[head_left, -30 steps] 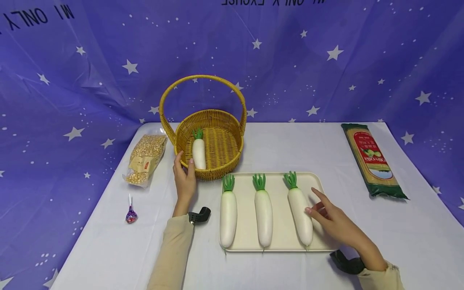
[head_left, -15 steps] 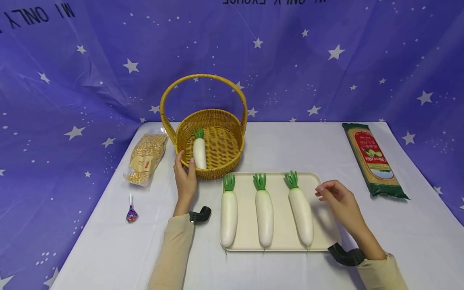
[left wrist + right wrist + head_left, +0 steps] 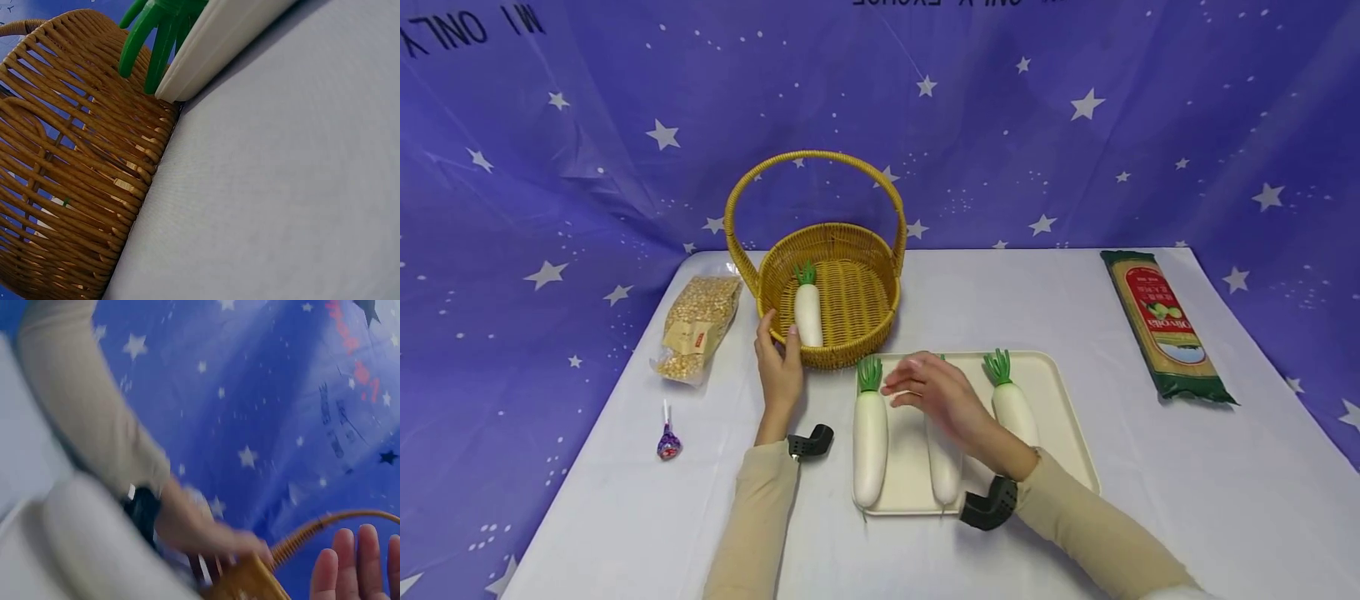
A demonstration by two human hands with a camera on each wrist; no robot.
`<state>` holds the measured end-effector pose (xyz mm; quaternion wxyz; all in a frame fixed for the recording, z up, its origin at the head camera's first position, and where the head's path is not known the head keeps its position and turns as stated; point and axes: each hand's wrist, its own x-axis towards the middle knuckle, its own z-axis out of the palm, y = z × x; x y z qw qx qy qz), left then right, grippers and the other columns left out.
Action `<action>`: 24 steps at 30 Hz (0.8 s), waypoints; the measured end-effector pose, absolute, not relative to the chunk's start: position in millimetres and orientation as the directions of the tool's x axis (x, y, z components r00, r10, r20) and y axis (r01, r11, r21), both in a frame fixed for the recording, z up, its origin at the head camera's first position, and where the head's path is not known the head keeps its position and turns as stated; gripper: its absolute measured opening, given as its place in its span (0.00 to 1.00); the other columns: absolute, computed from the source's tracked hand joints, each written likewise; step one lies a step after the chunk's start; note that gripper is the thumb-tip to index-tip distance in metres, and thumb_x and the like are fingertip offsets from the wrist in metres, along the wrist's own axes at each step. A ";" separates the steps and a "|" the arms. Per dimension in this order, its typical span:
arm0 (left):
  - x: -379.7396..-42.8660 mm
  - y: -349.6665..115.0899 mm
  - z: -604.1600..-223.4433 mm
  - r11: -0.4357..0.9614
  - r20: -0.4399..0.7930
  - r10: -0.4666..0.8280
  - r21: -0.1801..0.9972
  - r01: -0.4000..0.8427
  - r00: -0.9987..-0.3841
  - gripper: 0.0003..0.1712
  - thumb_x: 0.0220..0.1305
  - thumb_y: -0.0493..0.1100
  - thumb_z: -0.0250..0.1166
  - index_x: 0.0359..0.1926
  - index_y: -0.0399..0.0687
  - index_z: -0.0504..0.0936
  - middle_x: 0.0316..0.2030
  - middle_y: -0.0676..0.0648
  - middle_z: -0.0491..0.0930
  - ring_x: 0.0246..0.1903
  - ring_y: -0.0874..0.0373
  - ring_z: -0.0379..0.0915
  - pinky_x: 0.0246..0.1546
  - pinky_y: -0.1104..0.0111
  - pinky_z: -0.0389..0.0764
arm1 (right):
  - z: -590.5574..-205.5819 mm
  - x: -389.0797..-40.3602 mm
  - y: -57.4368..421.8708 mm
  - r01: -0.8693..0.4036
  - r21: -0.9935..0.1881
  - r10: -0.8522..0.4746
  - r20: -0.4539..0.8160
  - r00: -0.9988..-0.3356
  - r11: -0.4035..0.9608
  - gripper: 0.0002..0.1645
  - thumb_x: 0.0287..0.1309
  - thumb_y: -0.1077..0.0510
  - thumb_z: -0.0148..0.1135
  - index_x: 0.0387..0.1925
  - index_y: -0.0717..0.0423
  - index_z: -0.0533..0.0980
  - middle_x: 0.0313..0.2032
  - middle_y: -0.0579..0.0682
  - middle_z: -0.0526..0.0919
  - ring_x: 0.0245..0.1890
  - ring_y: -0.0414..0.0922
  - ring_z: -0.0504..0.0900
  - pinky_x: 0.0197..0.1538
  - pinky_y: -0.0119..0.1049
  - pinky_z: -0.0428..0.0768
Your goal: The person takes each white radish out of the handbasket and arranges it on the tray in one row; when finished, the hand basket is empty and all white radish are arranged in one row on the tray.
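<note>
My left hand (image 3: 780, 373) rests against the front left side of a yellow-brown wicker basket (image 3: 880, 333), fingers and thumb near its rim. One white radish (image 3: 808, 315) with green tops lies inside. On a cream tray (image 3: 1063, 433) lie a left white radish (image 3: 870, 450), a middle one (image 3: 945, 471) and a right one (image 3: 1013, 410). My right hand (image 3: 951, 408) is above the middle radish, holding nothing and hiding part of it; its forearm covers the right radish's lower end. In the right wrist view its fingers (image 3: 367, 562) look fairly straight.
A bag of corn kernels (image 3: 702, 325) lies left of the basket, with a lollipop (image 3: 668, 437) nearer the front. Far right is a pasta packet (image 3: 1168, 329). The basket's tall handle (image 3: 816, 154) arches over it. A purple star-patterned cloth (image 3: 970, 125) hangs behind the white table.
My right hand has swung left from the tray's right side to above the middle radish. The left hand stays at the basket, and the radishes lie where they were.
</note>
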<state>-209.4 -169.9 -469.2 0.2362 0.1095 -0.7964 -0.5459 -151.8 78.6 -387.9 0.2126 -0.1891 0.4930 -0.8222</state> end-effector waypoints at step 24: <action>-210.0 -170.6 -467.3 0.392 0.260 -0.438 0.917 0.078 -0.861 0.29 0.65 0.56 0.49 0.65 0.57 0.56 0.61 0.38 0.58 0.62 0.46 0.55 0.60 0.52 0.57 | -392.4 -273.4 -49.3 0.234 -0.643 -0.251 -0.067 -0.966 -0.729 0.18 0.65 0.52 0.40 0.48 0.56 0.71 0.60 0.65 0.67 0.63 0.59 0.62 0.65 0.48 0.60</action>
